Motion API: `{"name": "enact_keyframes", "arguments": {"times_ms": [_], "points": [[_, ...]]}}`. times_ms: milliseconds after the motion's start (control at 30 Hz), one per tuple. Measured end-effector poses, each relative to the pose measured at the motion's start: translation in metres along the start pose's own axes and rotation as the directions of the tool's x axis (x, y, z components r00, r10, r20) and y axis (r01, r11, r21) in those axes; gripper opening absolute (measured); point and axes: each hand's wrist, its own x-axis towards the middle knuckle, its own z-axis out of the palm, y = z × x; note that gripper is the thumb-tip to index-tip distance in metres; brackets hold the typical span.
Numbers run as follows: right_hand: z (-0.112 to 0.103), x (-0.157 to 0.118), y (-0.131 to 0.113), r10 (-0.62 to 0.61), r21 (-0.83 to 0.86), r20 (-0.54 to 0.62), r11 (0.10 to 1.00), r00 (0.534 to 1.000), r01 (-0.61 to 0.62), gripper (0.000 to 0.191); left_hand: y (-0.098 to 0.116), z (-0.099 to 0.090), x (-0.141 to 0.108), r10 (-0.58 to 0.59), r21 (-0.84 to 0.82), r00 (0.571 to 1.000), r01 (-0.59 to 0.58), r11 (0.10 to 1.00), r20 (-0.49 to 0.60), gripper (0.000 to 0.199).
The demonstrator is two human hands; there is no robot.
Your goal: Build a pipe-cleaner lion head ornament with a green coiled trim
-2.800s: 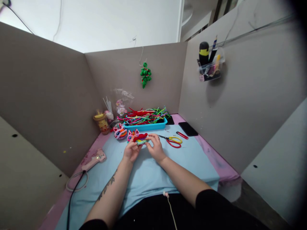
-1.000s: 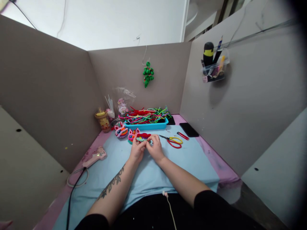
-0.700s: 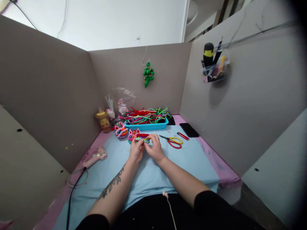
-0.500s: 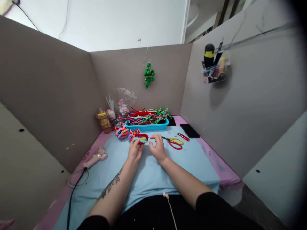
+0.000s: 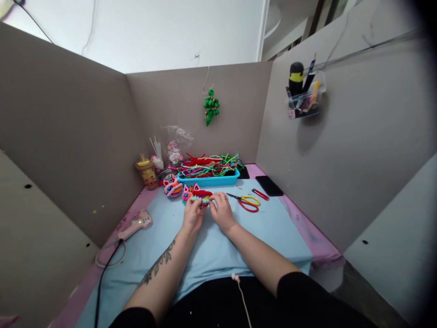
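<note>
My left hand [image 5: 193, 214] pinches a colourful pipe-cleaner figure [image 5: 189, 193] with pink pointed ears and a red, yellow and mint body. My right hand [image 5: 221, 210] has its fingers closed at the figure's right end, on the pipe cleaners there. Fingertips hide part of the body. Left of it sits a similar pipe-cleaner figure [image 5: 172, 187] in pink, orange and purple. Scissors [image 5: 246, 202] with red and yellow handles lie just right of my right hand.
A blue tray [image 5: 208, 181] heaped with pipe cleaners stands behind the hands. A red cutter [image 5: 260, 194] and black phone [image 5: 269, 186] lie at the right. On the left are a pink glue gun [image 5: 135, 226] with its cord and a drink cup [image 5: 147, 172]. Grey panels [image 5: 194, 95] enclose the table.
My right hand has moved left from beside the figure onto its right end, its fingers closing there. My left hand keeps holding the figure in nearly the same place.
</note>
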Motion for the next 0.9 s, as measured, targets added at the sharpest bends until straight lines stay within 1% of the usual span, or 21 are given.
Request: {"name": "enact_keyframes", "arguments": {"times_ms": [167,367,500,633,733,833,900], "points": [[-0.0009,0.0018,-0.0022,-0.001,-0.06,-0.026,0.998,1.0,-0.001,0.015,0.0002,0.003,-0.0013,0.012,0.018,1.0,-0.012,1.0,0.009,0.032],[0.0034,0.001,0.0041,0.03,-0.094,-0.065,0.995,0.997,-0.036,0.013,0.0002,0.0078,-0.0041,0.001,0.027,1.0,-0.001,1.0,0.001,0.037],[0.004,0.0006,0.0035,0.041,-0.056,-0.061,0.997,0.997,-0.045,0.012,0.0017,0.0088,-0.0051,0.002,0.017,1.0,-0.002,1.0,-0.007,0.036],[0.0015,0.0,-0.0015,-0.019,0.031,-0.046,0.999,0.999,0.021,0.016,0.0025,0.0075,-0.0059,0.017,0.018,1.0,-0.017,1.0,-0.005,0.036],[-0.0008,-0.0002,-0.0042,-0.065,0.044,-0.04,0.997,0.997,0.066,0.017,0.0011,0.0069,-0.0066,0.027,0.034,1.0,-0.028,0.999,0.014,0.043],[-0.0023,0.0003,-0.0046,-0.066,0.023,-0.03,0.998,0.997,0.066,0.017,-0.0019,0.0064,-0.0064,0.044,0.068,0.998,-0.047,0.997,0.043,0.055],[-0.003,0.0009,-0.0043,-0.065,0.012,-0.018,0.998,0.998,0.066,0.018,-0.0043,0.0051,-0.0055,0.062,0.099,0.997,-0.066,0.993,0.042,0.064]]}}
